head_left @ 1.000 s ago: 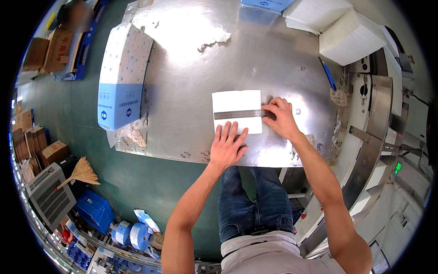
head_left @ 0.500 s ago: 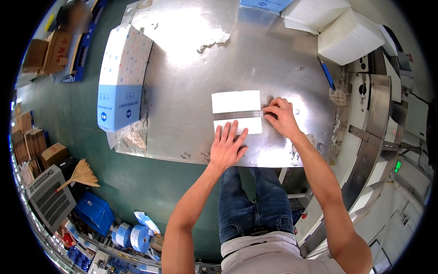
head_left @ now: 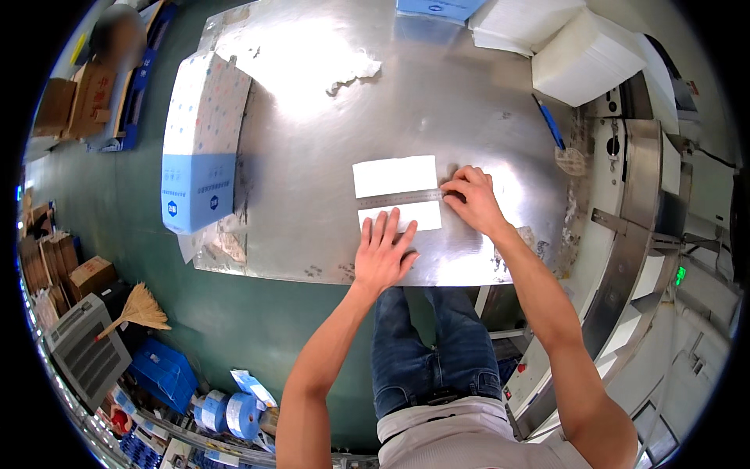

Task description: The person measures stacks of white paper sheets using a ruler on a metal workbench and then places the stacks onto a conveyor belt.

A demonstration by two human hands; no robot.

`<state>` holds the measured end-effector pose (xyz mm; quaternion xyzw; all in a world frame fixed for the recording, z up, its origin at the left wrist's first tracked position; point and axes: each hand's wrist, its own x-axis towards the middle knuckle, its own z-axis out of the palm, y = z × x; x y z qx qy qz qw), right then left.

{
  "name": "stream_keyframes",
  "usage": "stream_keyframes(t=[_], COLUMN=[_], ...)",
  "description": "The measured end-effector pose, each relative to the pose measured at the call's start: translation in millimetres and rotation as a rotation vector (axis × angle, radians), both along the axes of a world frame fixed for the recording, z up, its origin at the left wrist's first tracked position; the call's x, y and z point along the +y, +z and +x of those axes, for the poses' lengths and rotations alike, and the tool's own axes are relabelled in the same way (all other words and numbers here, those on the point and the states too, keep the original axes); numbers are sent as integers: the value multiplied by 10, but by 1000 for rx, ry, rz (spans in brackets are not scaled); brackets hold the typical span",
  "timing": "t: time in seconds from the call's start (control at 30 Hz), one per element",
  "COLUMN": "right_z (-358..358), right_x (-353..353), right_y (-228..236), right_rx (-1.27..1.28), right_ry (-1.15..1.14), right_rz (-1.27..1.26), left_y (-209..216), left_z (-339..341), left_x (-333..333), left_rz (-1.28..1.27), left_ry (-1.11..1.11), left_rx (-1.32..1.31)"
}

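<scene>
Sheet [head_left: 394, 177] and ruler [head_left: 394, 200] lie before us on the metal table [head_left: 312, 180], toward its near edge. The sheet is white and flat; the narrow grey ruler crosses it from side to side, with white showing above and below. Our left hand [head_left: 381, 258] rests on the lower white strip, its fingers spread wide and laid flat, the thumb out to the right. Our right hand [head_left: 475, 202] is at the ruler's right end, just beside the sheet, thumb and forefinger narrowed about that end; how firmly they hold it, we cannot tell. At the table's left edge we see a blue-and-white box [head_left: 199, 191]. Well off to the right lies a blue pen-shaped tool [head_left: 549, 123], near a white stack [head_left: 590, 59]. A ragged white scrap [head_left: 353, 72] lies farther back.
</scene>
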<state>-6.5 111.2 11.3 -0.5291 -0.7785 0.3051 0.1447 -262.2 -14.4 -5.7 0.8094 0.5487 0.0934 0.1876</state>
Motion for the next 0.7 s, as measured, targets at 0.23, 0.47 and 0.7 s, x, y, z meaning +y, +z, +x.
stream_keyframes(t=[0.23, 0.47, 0.7], right_z=[-14, -17, 104], right_x=[5, -5, -62], right_y=[20, 12, -244], right_rx=[-23, -13, -31], right_ry=[0, -11, 56], right_rz=[-21, -35, 90], left_y=[-1, 17, 44], left_z=[15, 17, 20], left_x=[-12, -9, 11], left_rz=[12, 10, 12], left_ry=[5, -3, -14], left_rx=[15, 20, 20])
